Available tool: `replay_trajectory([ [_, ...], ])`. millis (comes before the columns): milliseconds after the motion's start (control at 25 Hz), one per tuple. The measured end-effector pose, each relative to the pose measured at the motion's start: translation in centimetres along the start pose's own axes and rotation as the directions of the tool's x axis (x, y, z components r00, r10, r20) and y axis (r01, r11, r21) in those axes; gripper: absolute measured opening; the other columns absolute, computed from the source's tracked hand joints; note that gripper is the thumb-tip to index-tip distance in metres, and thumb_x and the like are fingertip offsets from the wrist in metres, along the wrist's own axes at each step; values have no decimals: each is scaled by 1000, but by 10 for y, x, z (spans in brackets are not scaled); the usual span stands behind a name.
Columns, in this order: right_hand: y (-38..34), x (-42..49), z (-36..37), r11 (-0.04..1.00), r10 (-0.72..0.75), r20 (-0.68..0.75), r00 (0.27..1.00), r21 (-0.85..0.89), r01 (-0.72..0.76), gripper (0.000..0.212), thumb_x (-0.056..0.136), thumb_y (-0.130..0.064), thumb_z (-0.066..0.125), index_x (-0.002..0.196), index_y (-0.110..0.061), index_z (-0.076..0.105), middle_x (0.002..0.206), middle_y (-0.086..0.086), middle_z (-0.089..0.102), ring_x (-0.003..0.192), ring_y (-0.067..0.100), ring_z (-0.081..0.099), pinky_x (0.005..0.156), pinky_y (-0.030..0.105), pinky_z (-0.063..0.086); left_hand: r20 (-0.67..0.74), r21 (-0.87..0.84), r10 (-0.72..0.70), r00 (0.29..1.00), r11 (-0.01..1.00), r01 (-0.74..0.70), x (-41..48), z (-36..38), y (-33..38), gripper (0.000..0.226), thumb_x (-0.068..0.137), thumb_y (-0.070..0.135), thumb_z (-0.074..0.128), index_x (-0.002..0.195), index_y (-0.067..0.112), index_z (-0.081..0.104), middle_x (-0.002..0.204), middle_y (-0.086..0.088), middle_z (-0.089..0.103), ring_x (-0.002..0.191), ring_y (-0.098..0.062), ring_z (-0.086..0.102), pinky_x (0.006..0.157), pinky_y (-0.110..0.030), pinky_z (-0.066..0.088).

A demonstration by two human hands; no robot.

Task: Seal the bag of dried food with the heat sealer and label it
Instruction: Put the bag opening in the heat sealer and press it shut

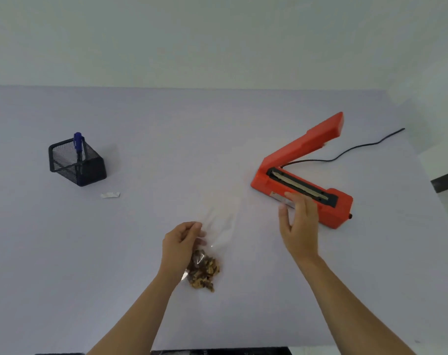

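Dried food (203,271), brown and tan in small chunks, sat bunched in the bottom of a clear plastic bag (219,234) that lay on the pale table (166,137), close to its near edge and a little left of centre. The bag's empty upper part stretched away from the person, toward the sealer. The left hand (180,242) was over the bag just above the food, its fingers curled in and pinching the clear film. The right hand (298,226) was held edge-on to the right of the bag, fingers straight and together, thumb spread apart and holding nothing; its fingertips reached the near side of the orange heat sealer (340,208), though whether they touched it I could not tell. The sealer lay at an angle on the right half of the table with its arm (320,137) raised and the sealing strip (299,184) uncovered. A black cord (358,147) ran from behind it toward the far right edge. Well apart on the left lay a small white slip (110,194), and beyond it stood a black mesh holder (75,162) with a blue pen (77,142) upright inside.
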State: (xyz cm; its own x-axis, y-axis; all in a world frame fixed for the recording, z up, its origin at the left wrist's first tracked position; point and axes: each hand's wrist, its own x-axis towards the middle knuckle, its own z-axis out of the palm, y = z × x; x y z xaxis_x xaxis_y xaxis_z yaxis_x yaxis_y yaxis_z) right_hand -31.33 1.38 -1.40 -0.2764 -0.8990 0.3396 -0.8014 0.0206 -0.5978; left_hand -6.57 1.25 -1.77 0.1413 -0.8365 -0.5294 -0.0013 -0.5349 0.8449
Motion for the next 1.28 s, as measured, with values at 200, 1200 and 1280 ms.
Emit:
replay_trajectory([
  [200,62,9,-54,947,165,4,986,-279,-157,52,92,-33,32,133,-3,40,139,17,46,130,30,39,110,46,26,251,-15,-37,967,999,42,-18,41,19,13,90,9,59,92,-2,66,58,2,65,49,-15,59,48,-23,52],
  [1200,92,13,-60,908,337,268,903,-346,-237,64,91,-43,6,148,-14,9,159,2,6,146,17,0,115,35,-3,190,248,89,978,959,-136,-9,159,38,16,89,20,60,76,15,67,72,-5,71,63,-20,69,67,-32,58],
  [1280,89,19,-66,925,332,242,912,-273,-264,60,93,-39,15,147,-13,15,158,2,9,146,17,1,117,38,-1,191,267,97,977,952,-147,-8,159,40,16,90,21,59,75,17,65,73,-5,71,64,-20,69,67,-32,58],
])
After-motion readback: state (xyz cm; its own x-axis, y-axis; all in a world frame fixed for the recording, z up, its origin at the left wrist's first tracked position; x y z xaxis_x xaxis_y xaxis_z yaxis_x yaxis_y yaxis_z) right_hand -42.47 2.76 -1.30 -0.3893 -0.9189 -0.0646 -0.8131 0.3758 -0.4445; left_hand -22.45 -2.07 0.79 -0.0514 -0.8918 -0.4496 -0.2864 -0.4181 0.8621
